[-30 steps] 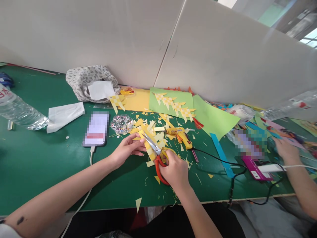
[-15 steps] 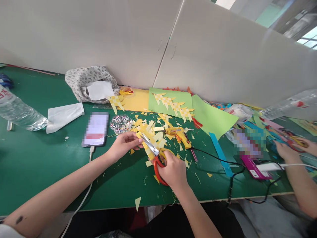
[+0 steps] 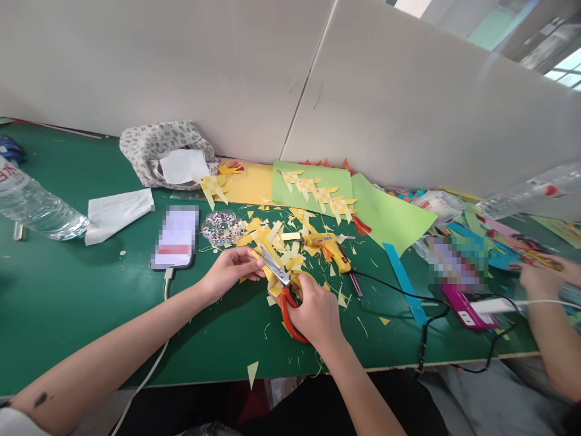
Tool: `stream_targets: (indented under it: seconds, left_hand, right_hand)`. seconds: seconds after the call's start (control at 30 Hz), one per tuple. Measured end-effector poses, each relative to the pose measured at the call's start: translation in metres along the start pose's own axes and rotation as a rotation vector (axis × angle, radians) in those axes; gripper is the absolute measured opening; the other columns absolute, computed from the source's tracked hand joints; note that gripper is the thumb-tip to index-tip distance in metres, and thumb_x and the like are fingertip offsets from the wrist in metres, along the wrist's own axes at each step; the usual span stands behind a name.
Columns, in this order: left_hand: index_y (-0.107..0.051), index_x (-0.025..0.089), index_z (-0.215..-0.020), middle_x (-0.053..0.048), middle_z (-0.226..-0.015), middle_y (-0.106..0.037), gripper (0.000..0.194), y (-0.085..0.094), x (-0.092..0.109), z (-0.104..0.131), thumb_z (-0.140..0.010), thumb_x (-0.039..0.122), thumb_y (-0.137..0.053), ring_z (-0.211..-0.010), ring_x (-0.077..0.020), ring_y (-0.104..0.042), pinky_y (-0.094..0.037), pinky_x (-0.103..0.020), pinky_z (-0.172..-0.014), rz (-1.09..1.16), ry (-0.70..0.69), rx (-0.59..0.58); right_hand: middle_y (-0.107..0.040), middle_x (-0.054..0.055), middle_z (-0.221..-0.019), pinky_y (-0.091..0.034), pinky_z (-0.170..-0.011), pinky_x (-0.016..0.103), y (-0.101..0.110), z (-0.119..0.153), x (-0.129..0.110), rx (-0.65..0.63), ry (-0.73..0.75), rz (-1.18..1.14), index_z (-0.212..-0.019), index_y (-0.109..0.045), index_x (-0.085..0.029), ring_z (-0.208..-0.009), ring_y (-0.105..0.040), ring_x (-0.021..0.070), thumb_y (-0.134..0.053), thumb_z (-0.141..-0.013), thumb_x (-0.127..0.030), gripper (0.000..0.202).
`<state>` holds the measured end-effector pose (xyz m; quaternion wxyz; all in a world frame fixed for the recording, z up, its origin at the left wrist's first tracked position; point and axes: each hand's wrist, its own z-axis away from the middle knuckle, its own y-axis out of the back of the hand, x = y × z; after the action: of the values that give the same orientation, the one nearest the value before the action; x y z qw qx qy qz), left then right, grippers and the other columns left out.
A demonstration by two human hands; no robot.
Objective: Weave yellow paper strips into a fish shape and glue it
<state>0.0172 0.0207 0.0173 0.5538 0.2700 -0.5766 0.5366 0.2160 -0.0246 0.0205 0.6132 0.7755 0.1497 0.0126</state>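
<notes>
My right hand grips red-handled scissors, their metal blades pointing up and left. Between finger and thumb of my left hand is a yellow woven paper piece, partly hidden under the blades. The scissors' tips lie over its edge, close to my left thumb. Yellow paper scraps are heaped just beyond both hands. A yellow glue gun rests on its side to the right of the heap. Woven yellow paper fish lie in a row on a green sheet farther back.
A phone on a white cable and a clear bead box are left of the scraps. A water bottle lies far left. At right are a blue strip, a magenta power strip and another person's hands.
The scissors and my right hand have shifted slightly down and left. The yellow paper piece has turned a little, its lower end now bent. At right, the other person's hands have moved.
</notes>
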Motion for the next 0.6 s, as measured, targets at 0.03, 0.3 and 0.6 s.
stream_targets:
  seconds: [0.03, 0.3, 0.6]
  left_hand:
    - [-0.062, 0.014, -0.073, -0.001, -0.067, -0.068, 0.017, 0.0001, 0.0001, -0.0001, -0.072, 0.030, -0.069, -0.064, -0.0111, -0.065, -0.050, -0.019, -0.060, 0.001, 0.002, -0.001]
    - [-0.063, 0.015, -0.074, -0.001, -0.067, -0.068, 0.017, 0.0004, 0.0012, 0.0007, -0.072, 0.030, -0.069, -0.064, -0.0107, -0.065, -0.050, -0.019, -0.060, 0.001, 0.013, -0.016]
    - [-0.063, 0.015, -0.077, -0.002, -0.069, -0.067, 0.018, 0.0023, 0.0003, -0.0007, -0.072, 0.031, -0.069, -0.065, -0.0117, -0.065, -0.050, -0.021, -0.060, -0.009, 0.007, -0.032]
  right_hand:
    - [-0.059, 0.002, -0.062, -0.030, -0.046, 0.023, -0.0001, -0.0002, 0.0002, 0.000, 0.001, 0.001, -0.078, -0.051, -0.017, -0.050, -0.053, 0.0147, -0.053, -0.073, -0.049, 0.033]
    - [-0.058, 0.001, -0.060, -0.029, -0.045, 0.022, 0.0029, -0.0026, 0.0022, 0.013, 0.031, -0.053, -0.072, -0.050, -0.017, -0.046, -0.050, 0.0118, -0.056, -0.071, -0.047, 0.031]
    - [-0.058, 0.001, -0.057, -0.027, -0.045, 0.022, 0.0000, -0.0027, 0.0094, 0.063, 0.099, -0.037, -0.072, -0.055, -0.016, -0.044, -0.049, 0.0113, -0.057, -0.071, -0.043, 0.027]
